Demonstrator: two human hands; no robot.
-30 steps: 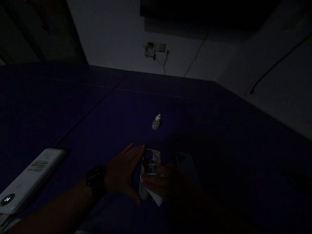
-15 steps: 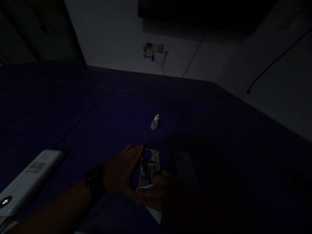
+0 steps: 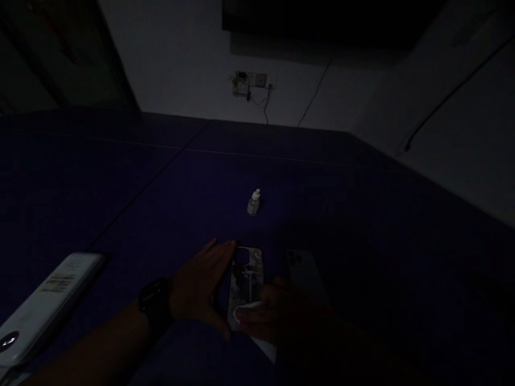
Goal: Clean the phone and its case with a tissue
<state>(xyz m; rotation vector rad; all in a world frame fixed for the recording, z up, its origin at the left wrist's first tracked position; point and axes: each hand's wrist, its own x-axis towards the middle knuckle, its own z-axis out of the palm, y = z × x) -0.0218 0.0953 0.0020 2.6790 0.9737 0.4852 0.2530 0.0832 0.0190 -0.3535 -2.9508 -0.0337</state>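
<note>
Both hands stay on the phone case [image 3: 246, 281] lying on the blue bench [image 3: 362, 214]: left hand [image 3: 201, 287] flat, fingers together against its edge; right hand [image 3: 273, 316], pinching a white cloth [image 3: 247, 311], has slid slightly up it. Beyond stands a small bottle [image 3: 253, 202].

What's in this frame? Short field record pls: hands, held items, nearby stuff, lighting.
left hand: flat on the table, fingers against the left edge of the phone case
right hand: presses a white cloth on the case
wrist: dark watch on the left
nearby: phone lying face down at right, small dropper bottle beyond, white power bank at far left
surface: blue table
lighting: very dim
</note>
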